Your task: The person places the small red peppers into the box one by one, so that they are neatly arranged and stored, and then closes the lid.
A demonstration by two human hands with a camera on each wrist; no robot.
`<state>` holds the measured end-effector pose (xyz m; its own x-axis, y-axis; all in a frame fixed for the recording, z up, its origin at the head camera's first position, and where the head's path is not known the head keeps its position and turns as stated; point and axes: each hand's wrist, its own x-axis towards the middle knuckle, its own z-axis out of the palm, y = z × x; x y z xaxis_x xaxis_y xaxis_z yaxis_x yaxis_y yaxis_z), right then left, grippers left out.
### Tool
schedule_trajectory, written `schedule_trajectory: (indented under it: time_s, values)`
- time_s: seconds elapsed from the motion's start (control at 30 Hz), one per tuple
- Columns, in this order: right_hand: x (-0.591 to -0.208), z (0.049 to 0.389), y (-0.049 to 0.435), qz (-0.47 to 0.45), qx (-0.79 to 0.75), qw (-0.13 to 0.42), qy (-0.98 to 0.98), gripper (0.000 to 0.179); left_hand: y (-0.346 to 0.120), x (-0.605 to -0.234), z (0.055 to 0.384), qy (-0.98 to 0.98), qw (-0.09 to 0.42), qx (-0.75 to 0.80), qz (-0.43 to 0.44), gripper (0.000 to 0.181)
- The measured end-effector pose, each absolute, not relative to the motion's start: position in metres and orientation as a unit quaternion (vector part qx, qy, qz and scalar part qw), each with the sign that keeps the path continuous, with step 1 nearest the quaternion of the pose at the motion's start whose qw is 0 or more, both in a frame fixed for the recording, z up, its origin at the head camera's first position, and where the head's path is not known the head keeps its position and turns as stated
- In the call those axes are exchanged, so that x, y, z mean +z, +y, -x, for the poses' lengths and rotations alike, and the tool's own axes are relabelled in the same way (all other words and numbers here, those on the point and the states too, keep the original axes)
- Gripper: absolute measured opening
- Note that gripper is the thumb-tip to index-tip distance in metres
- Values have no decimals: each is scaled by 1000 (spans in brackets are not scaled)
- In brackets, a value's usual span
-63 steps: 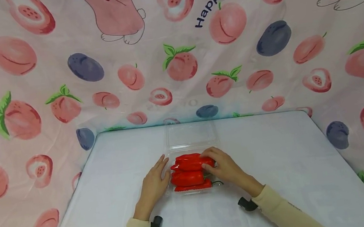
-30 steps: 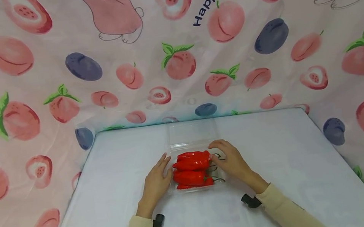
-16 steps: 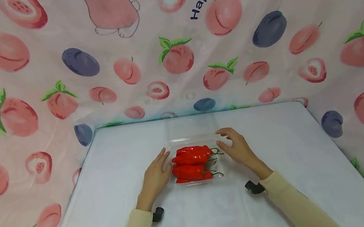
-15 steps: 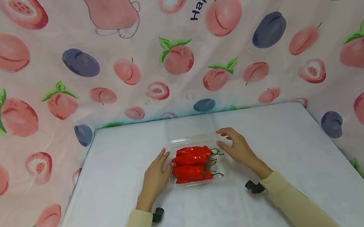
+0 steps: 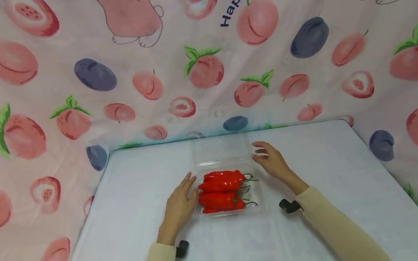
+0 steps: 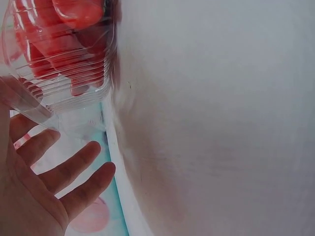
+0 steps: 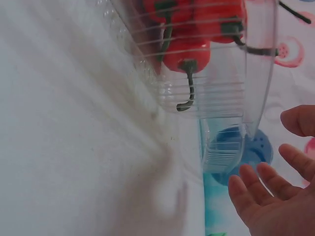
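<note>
Several red peppers (image 5: 220,185) with green stems lie side by side in a clear plastic clamshell box (image 5: 256,192). Its lid (image 5: 221,150) is folded back flat behind it. At the box's left wall is my left hand (image 5: 179,204), fingers extended; in the left wrist view the thumb lies along the clear rim (image 6: 29,105), and whether it presses there I cannot tell. My right hand (image 5: 274,163) hovers to the right of the hinge, fingers relaxed, holding nothing. Pepper stems (image 7: 189,86) show through the ribbed wall in the right wrist view.
The box stands on a white-covered table (image 5: 233,251). Behind and at both sides hangs a pink fruit-print cloth (image 5: 170,78), meeting the table's back edge close to the lid. A dark wrist camera (image 5: 289,206) sits at the right wrist, another camera (image 5: 182,249) at the left.
My right hand has let go of the peppers and drawn away to the right and back, uncovering their stems. The left hand has stayed by the box's left side.
</note>
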<state>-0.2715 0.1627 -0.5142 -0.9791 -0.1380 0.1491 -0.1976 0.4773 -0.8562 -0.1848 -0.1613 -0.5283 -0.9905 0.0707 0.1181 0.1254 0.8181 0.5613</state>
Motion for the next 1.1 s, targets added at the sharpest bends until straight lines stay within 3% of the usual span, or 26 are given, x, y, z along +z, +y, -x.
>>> schedule_trajectory:
  time_s: [0.47, 0.93, 1.1]
  values:
    - [-532, 301, 158, -20, 553, -69, -830, 56, -164, -531, 182, -954, 49, -291, 46, 46]
    - [-540, 316, 157, 7, 615, -86, -783, 50, -162, -533, 179, -954, 54, -292, 43, 46]
    - [-541, 321, 161, 35, 649, -121, -750, 54, -161, -532, 183, -953, 60, -294, 52, 46]
